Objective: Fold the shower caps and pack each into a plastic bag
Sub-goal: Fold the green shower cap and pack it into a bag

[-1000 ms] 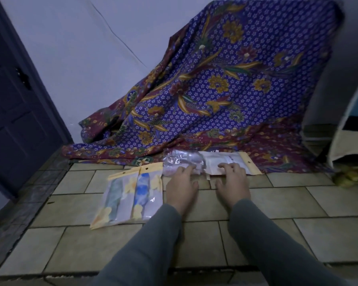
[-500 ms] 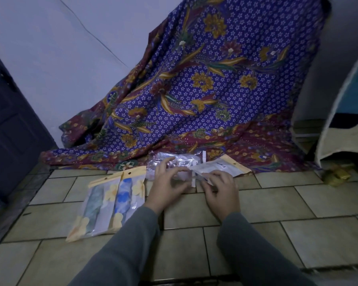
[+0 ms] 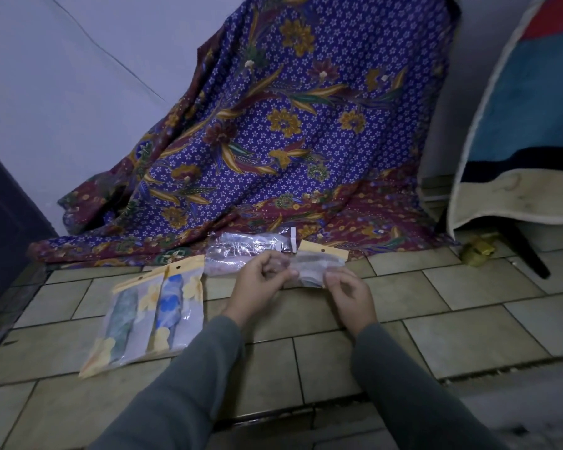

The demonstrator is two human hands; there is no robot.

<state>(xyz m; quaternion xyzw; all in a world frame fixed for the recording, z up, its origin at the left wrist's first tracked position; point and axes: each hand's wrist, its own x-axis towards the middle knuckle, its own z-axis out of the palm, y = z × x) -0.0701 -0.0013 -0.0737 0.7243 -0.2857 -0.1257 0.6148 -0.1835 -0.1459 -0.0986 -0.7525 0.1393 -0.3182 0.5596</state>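
Now both hands hold one clear plastic bag above the tiled floor.

Seen from the head, the left hand and right hand pinch the yellow-topped plastic bag by its near edge, fingers curled. Behind it a clear shower cap bundle lies against the batik cloth. Two packed bags rest on the floor tiles at left.

I hold a clear plastic bag with a yellow header card lifted off the tiled floor. Just behind it a clear crinkled bag lies flat. Left of the held bag, two packed bags lie side by side, touching, showing blue and yellow-flowered caps.
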